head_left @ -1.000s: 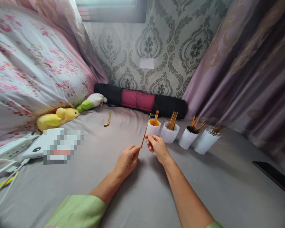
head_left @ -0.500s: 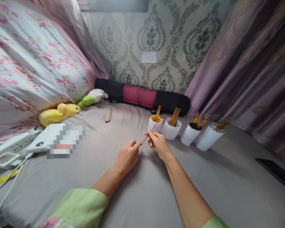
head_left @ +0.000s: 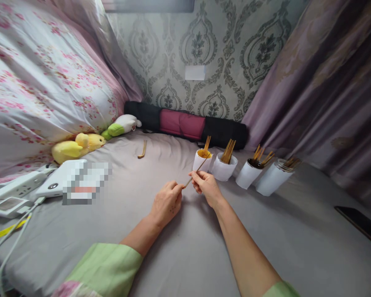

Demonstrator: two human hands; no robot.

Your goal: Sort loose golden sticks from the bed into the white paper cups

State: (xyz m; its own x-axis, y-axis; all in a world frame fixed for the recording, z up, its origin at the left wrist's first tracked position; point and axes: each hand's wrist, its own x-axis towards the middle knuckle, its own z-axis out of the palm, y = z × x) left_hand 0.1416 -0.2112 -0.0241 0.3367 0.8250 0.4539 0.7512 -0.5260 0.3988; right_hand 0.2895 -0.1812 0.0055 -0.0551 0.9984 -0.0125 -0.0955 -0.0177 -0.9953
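A thin brown stick (head_left: 188, 182) slants up and away between my hands. My left hand (head_left: 167, 203) is closed, pinching its near end between thumb and forefinger. Higher along the stick, my right hand (head_left: 205, 186) is closed around it, thumb on top. The far tip reaches up in front of a white-wrapped cup with a yellow inside (head_left: 200, 166), which holds several thin sticks (head_left: 207, 144). Just right of it stands a wider white cup (head_left: 224, 171) with more sticks. Two further white-wrapped containers (head_left: 246, 177), one dark inside, hold sticks too.
A bent gold-brown piece (head_left: 142, 151) lies on the grey sheet (head_left: 185, 251). At left are a power strip (head_left: 21, 187), a white device (head_left: 63, 177) with cables, and plush toys (head_left: 68, 152). A black and maroon roll (head_left: 182, 123) lines the wall; a dark phone-like slab (head_left: 360, 227) lies right.
My right hand has shifted very slightly along the stick, while the left keeps its pinch. The whole view has moved a little; the cups stand as before.
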